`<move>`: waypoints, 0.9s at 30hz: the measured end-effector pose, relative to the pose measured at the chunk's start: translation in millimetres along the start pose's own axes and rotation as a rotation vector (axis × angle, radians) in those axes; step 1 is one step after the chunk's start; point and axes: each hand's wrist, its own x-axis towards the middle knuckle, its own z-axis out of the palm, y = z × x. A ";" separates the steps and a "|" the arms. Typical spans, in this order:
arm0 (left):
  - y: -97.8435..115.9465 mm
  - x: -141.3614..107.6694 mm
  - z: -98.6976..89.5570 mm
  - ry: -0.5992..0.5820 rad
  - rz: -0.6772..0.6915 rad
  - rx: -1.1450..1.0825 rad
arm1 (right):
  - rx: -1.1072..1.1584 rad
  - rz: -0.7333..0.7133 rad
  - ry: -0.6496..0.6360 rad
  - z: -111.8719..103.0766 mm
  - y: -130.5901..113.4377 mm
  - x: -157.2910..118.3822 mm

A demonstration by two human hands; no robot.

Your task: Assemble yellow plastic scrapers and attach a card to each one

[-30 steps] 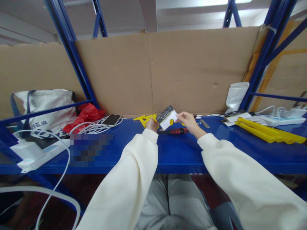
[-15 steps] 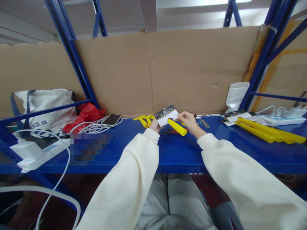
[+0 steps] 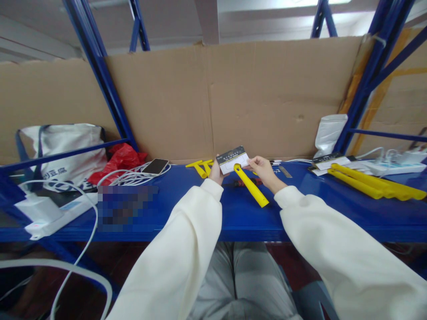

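My left hand [image 3: 216, 173] is closed on the left edge of a small black-and-white printed card [image 3: 232, 156], tilted above the blue table. A long yellow plastic handle [image 3: 252, 188] lies against the card's lower edge and slants down toward me; whether it is fastened to the card cannot be seen. My right hand [image 3: 264, 171] pinches the card's right corner, thumb and fingers together. Under the handle sits a partly hidden red-and-black tool [image 3: 239, 182]. Yellow T-shaped pieces [image 3: 200, 169] rest just left of my left hand.
More yellow handles [image 3: 363, 183] and a stack of cards [image 3: 328, 161] lie at the right. A small metal strip [image 3: 285, 172] is beyond my right hand. At the left are a phone [image 3: 155, 166], coiled white cable [image 3: 128, 178], a red bag [image 3: 122, 160] and a power strip [image 3: 63, 218].
The yellow handle has swung so its free end points lower and nearer to me, showing more of its length. The card has shifted slightly right. Both hands keep their hold on it.
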 end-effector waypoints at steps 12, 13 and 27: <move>-3.2 1.2 -4.3 0.045 -0.120 -0.104 | 0.001 -0.069 0.125 -5.1 9.4 7.9; -4.2 1.5 -4.8 -0.007 -0.148 -0.067 | 0.007 -0.076 0.131 -5.7 9.6 8.4; -22.3 -16.6 11.8 -0.380 -0.120 0.141 | 0.015 -0.061 0.175 0.3 10.0 2.2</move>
